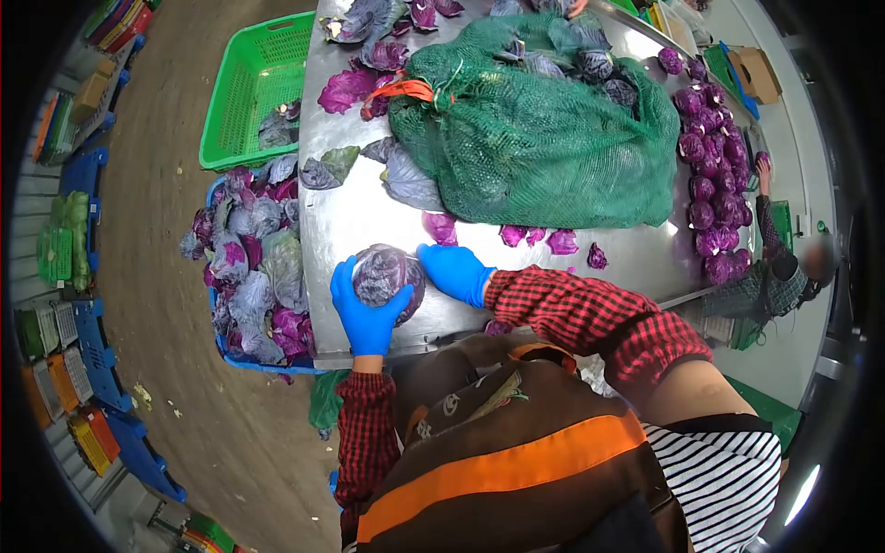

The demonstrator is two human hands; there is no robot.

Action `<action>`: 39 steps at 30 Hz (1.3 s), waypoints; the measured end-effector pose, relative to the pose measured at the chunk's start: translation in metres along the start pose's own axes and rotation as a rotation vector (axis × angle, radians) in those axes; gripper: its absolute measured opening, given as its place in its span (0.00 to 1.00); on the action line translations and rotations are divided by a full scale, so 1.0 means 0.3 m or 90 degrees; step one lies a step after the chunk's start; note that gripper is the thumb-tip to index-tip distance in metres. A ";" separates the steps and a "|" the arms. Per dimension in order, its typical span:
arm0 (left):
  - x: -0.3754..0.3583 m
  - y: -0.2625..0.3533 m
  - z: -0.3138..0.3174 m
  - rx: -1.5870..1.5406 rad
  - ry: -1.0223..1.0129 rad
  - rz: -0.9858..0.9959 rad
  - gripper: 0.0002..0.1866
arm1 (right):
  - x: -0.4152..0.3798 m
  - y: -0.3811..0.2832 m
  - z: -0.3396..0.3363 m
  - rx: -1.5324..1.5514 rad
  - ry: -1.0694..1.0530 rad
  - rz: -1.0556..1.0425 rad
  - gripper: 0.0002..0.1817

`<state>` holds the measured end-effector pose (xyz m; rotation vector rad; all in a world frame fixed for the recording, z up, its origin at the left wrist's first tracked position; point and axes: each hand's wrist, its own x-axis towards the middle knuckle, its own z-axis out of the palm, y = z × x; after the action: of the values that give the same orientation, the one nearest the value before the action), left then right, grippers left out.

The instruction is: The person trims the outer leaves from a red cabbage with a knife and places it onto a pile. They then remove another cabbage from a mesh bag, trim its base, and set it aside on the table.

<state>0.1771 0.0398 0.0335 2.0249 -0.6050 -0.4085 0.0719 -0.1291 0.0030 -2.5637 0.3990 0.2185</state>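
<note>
My left hand (369, 309), in a blue glove, grips a red cabbage (380, 275) near the front left corner of the metal table (359, 221). Its thumb and fingers wrap around the near and left sides. Dull purple outer leaves still cover the head. Just right of the cabbage is my right hand (456, 274), also gloved in blue, its fingers curled closed near the cabbage's edge. What it holds, if anything, is hidden. Beyond both hands lies a green mesh sack (553, 138) with an orange tie (403, 89) and cabbages inside.
Loose purple leaves (440, 228) lie around the sack. A blue crate (267, 366) heaped with leaves and a green crate (263, 92) stand at the left. Peeled red cabbages (710, 166) line the table's right side. Another person (770, 281) stands beyond them.
</note>
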 end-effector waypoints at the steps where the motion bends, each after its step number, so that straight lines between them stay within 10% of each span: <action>1: -0.008 -0.002 0.000 0.005 -0.005 0.004 0.49 | -0.007 0.005 0.021 -0.010 -0.010 0.022 0.08; 5: -0.055 0.039 -0.007 0.059 0.017 0.090 0.50 | 0.011 0.057 0.102 0.009 -0.084 0.056 0.12; 13: -0.234 -0.096 -0.176 -0.296 -0.010 -0.155 0.46 | 0.148 0.005 0.071 0.104 -0.177 0.034 0.12; 15: -0.222 -0.135 -0.208 -0.320 0.039 -0.253 0.40 | 0.142 -0.029 0.101 0.277 -0.112 -0.005 0.11; 17: -0.183 -0.148 -0.180 -0.446 0.152 -0.473 0.37 | 0.148 -0.055 0.084 0.654 -0.319 0.206 0.12; 20: -0.154 -0.112 -0.109 -0.390 0.167 -0.368 0.36 | 0.136 -0.094 0.020 0.734 -0.253 0.223 0.18; 29: -0.140 -0.107 -0.066 -0.391 0.083 -0.261 0.39 | 0.283 0.011 -0.009 0.189 0.046 0.084 0.26; 31: -0.205 -0.157 -0.039 -0.384 0.138 -0.268 0.40 | 0.332 0.036 0.027 0.366 -0.119 0.197 0.33; 34: -0.253 -0.141 -0.069 -0.454 0.170 -0.373 0.42 | 0.350 -0.016 0.028 0.319 -0.005 0.177 0.40; 39: -0.207 -0.066 -0.056 -0.448 0.093 -0.262 0.40 | 0.113 -0.092 -0.086 0.227 0.105 0.012 0.27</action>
<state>0.1396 0.0954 0.0271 1.4628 0.0658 -0.6091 0.1149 -0.1283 0.0303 -2.2323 0.4765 -0.0549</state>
